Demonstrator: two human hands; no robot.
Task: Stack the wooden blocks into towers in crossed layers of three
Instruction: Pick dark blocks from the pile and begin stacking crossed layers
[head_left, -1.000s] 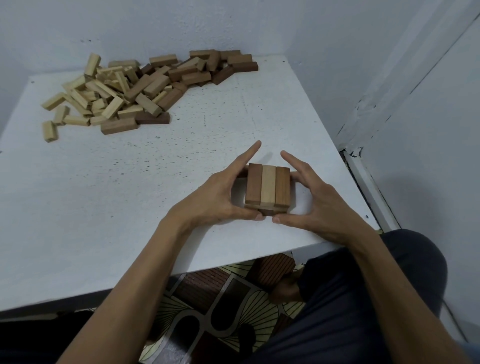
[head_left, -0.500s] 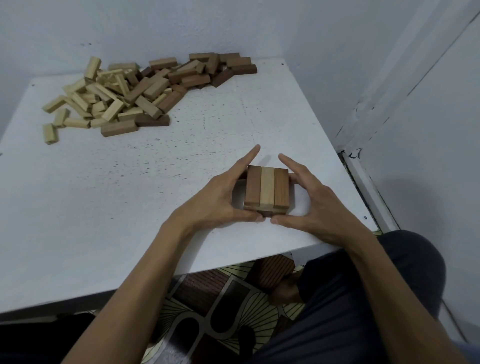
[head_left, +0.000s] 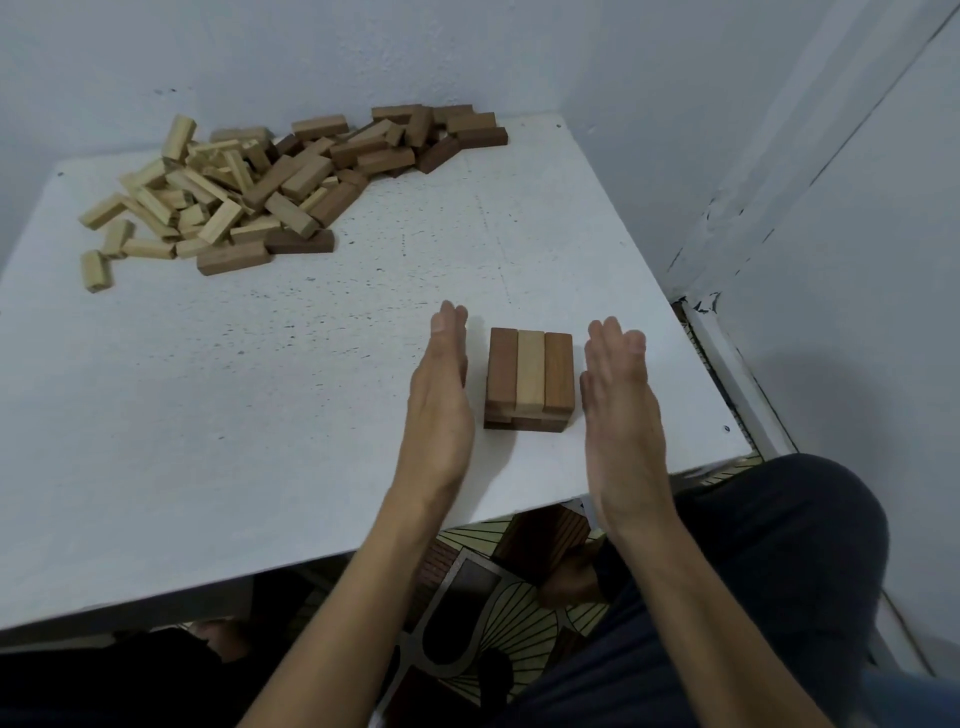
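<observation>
A short tower of wooden blocks (head_left: 530, 378) stands near the front right of the white table (head_left: 260, 415). Its top layer is three blocks side by side: brown, pale, brown, pointing away from me. A crossed layer shows beneath it. My left hand (head_left: 441, 389) stands flat and upright just left of the tower, fingers straight, a small gap from it. My right hand (head_left: 618, 395) is held flat on the tower's right side, also apart from it. Neither hand holds anything.
A loose pile of pale and dark wooden blocks (head_left: 260, 182) lies at the table's far left and back. Grey walls close in behind and on the right. The table's front edge runs just below my wrists; my knee (head_left: 779, 545) is at lower right.
Both hands have let go of the tower's sides and drawn a little outward, fingers now straight. The tower stands unmoved.
</observation>
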